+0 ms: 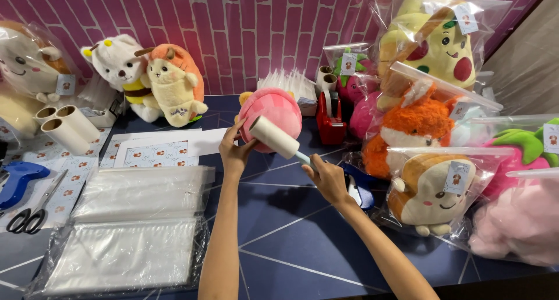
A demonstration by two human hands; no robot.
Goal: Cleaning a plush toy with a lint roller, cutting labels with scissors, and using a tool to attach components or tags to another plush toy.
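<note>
Bag stack [131, 230] left of hands; scissors [35, 212] further left; bagged toys [434, 189] right.

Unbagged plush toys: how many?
3. A white one and an orange-hooded one stand at the wall on the left; the left hand holds a pink one mid-table. Others may be hidden behind the bagged pile.

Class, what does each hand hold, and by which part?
Right hand: lint roller, by its handle. Left hand: pink plush, by its edge.
</note>
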